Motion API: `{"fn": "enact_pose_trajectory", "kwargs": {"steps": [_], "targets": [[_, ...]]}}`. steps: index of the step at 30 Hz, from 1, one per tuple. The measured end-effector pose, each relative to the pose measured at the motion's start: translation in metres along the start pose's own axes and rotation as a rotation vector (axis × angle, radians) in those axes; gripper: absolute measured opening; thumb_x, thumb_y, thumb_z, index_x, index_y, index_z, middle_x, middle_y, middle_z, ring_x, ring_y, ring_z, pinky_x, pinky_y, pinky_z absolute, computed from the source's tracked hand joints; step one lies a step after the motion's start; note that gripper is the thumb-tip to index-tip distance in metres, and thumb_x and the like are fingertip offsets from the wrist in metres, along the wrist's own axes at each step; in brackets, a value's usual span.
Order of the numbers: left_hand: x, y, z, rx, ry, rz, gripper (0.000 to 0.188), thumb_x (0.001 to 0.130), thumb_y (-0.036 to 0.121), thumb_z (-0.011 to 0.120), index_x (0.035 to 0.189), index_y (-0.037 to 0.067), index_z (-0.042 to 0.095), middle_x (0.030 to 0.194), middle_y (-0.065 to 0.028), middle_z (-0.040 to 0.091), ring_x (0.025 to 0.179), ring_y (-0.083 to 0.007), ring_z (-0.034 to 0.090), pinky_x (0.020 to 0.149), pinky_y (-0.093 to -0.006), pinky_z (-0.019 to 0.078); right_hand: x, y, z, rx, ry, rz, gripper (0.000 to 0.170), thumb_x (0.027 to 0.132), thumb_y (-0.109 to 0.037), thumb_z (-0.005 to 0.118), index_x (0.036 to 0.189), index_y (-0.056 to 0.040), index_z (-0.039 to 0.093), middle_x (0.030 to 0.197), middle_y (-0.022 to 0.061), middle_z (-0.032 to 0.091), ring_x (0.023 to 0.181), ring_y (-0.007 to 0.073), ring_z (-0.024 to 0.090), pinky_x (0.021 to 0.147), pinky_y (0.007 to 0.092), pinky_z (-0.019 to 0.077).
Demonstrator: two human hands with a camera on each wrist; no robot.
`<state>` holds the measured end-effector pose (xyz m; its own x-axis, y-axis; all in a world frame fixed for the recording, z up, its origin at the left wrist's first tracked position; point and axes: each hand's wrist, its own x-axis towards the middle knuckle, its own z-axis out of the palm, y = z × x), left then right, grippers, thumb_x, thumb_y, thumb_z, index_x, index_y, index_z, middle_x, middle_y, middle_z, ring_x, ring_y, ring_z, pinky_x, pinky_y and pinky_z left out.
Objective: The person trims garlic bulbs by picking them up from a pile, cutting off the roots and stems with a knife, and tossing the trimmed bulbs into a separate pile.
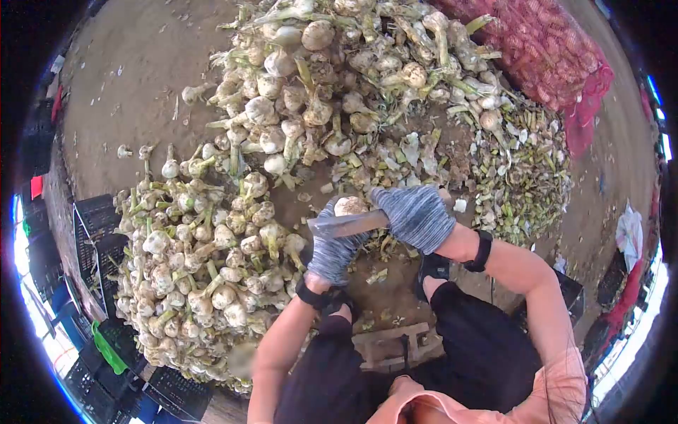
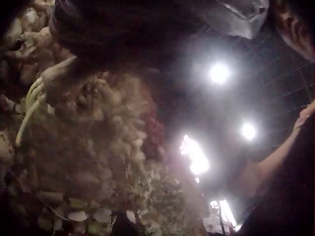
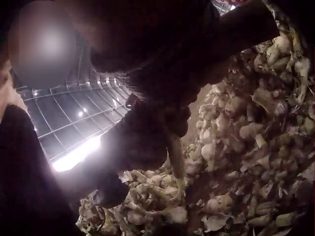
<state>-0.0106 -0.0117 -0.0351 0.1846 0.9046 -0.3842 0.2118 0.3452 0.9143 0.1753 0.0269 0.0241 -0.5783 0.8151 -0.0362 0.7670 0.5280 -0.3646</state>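
In the head view my left hand (image 1: 333, 251), in a grey knit glove, grips a garlic bulb (image 1: 350, 205) in front of the knees. My right hand (image 1: 418, 218), gloved the same way, holds a knife (image 1: 346, 225). Its broad blade points left and passes across the near side of the bulb, over the left hand's fingers. In the left wrist view a green-tipped garlic stem (image 2: 31, 105) hangs below the dark glove, and the blade (image 2: 241, 18) shows at the top. Both hands appear very dark in the wrist views.
Whole garlic with stems lies heaped at the left (image 1: 191, 261) and the far middle. Cut stems (image 1: 522, 177) form a pile at the right. A red mesh sack (image 1: 544, 53) full of bulbs lies behind it. Black crates (image 1: 99, 226) stand at the left edge.
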Motion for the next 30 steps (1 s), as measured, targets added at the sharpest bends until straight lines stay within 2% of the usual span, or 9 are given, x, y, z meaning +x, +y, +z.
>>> {"fn": "enact_pose_trajectory", "kwargs": {"steps": [1, 5, 7, 15, 19, 21, 26, 29, 30], "targets": [[0.000, 0.017, 0.003, -0.043, -0.045, 0.013, 0.024, 0.093, 0.017, 0.039, 0.110, 0.002, 0.047, 0.112, -0.0109, 0.054, 0.101, -0.0169, 0.054, 0.087, -0.0303, 0.0449, -0.001, 0.002, 0.002, 0.006, 0.006, -0.006, 0.022, 0.078, -0.014, 0.050, 0.097, -0.0037, 0.053, 0.067, 0.0078, 0.058, 0.060, 0.0208, 0.059, 0.048, 0.0360, 0.0446], [-0.003, 0.037, 0.007, -0.028, -0.047, -0.001, 0.031, 0.079, 0.008, 0.062, 0.107, 0.003, 0.048, 0.095, -0.0043, 0.059, 0.084, -0.0107, 0.057, 0.075, -0.0247, 0.0475, -0.020, 0.033, 0.025, 0.126, -0.014, 0.061, 0.023, 0.077, -0.012, 0.051, 0.098, -0.0034, 0.054, 0.071, 0.0105, 0.060, 0.063, 0.0268, 0.060, 0.049, 0.0367, 0.0449], [-0.002, 0.056, 0.003, -0.087, -0.021, -0.102, 0.040, 0.073, 0.006, 0.070, 0.106, 0.004, 0.048, 0.090, -0.0018, 0.059, 0.079, -0.0089, 0.056, 0.073, -0.0230, 0.0475, -0.053, 0.088, 0.055, 0.088, -0.165, 0.414, 0.024, 0.077, -0.012, 0.052, 0.100, -0.0049, 0.055, 0.076, 0.0134, 0.062, 0.069, 0.0312, 0.061, 0.055, 0.0386, 0.0462], [-0.002, 0.044, 0.003, -0.290, -0.081, -0.110, 0.060, 0.061, 0.013, 0.081, 0.111, 0.006, 0.048, 0.099, -0.0029, 0.055, 0.091, -0.0115, 0.051, 0.081, -0.0261, 0.0453, -0.060, 0.087, 0.063, 0.303, -0.108, 0.471, 0.031, 0.073, -0.024, 0.064, 0.099, -0.0086, 0.059, 0.085, 0.0177, 0.062, 0.078, 0.0339, 0.061, 0.066, 0.0397, 0.0481], [0.002, 0.026, 0.004, 0.027, -0.042, 0.122, 0.064, 0.061, 0.010, 0.080, 0.114, 0.004, 0.046, 0.098, -0.0042, 0.055, 0.091, -0.0128, 0.053, 0.082, -0.0265, 0.0459, -0.035, 0.056, 0.049, 0.534, -0.160, 0.473, 0.026, 0.077, -0.024, 0.060, 0.092, -0.0029, 0.061, 0.078, 0.0197, 0.061, 0.075, 0.0339, 0.061, 0.066, 0.0379, 0.0478], [0.005, 0.022, 0.005, -0.189, -0.012, -0.137, 0.062, 0.062, 0.008, 0.079, 0.113, 0.003, 0.046, 0.098, -0.0041, 0.056, 0.090, -0.0121, 0.054, 0.081, -0.0258, 0.0463, -0.033, 0.051, 0.049, 0.567, -0.178, 0.495, 0.028, 0.078, -0.025, 0.059, 0.095, -0.0029, 0.061, 0.077, 0.0200, 0.061, 0.073, 0.0340, 0.061, 0.066, 0.0379, 0.0481], [0.005, 0.022, 0.009, -0.142, -0.004, -0.162, 0.057, 0.064, 0.006, 0.078, 0.110, 0.004, 0.045, 0.098, -0.0021, 0.057, 0.087, -0.0116, 0.055, 0.078, -0.0242, 0.0475, -0.038, 0.049, 0.054, 0.610, -0.068, 0.454, 0.028, 0.078, -0.025, 0.059, 0.094, -0.0029, 0.061, 0.076, 0.0195, 0.061, 0.072, 0.0338, 0.061, 0.065, 0.0383, 0.0478], [-0.001, 0.032, 0.006, -0.173, -0.025, -0.116, 0.053, 0.063, 0.013, 0.079, 0.107, 0.006, 0.049, 0.096, -0.0050, 0.057, 0.087, -0.0170, 0.056, 0.079, -0.0278, 0.0471, -0.031, 0.052, 0.051, 0.688, -0.185, 0.548, 0.027, 0.078, -0.027, 0.059, 0.092, -0.0035, 0.061, 0.075, 0.0178, 0.061, 0.070, 0.0336, 0.060, 0.064, 0.0386, 0.0470], [-0.002, 0.041, 0.001, 0.080, -0.103, 0.125, 0.049, 0.063, 0.017, 0.079, 0.103, 0.006, 0.053, 0.094, -0.0068, 0.057, 0.088, -0.0202, 0.056, 0.080, -0.0300, 0.0466, -0.030, 0.054, 0.055, 0.687, -0.201, 0.513, 0.028, 0.078, -0.028, 0.059, 0.091, -0.0040, 0.061, 0.075, 0.0170, 0.061, 0.069, 0.0323, 0.060, 0.064, 0.0384, 0.0467]]}}
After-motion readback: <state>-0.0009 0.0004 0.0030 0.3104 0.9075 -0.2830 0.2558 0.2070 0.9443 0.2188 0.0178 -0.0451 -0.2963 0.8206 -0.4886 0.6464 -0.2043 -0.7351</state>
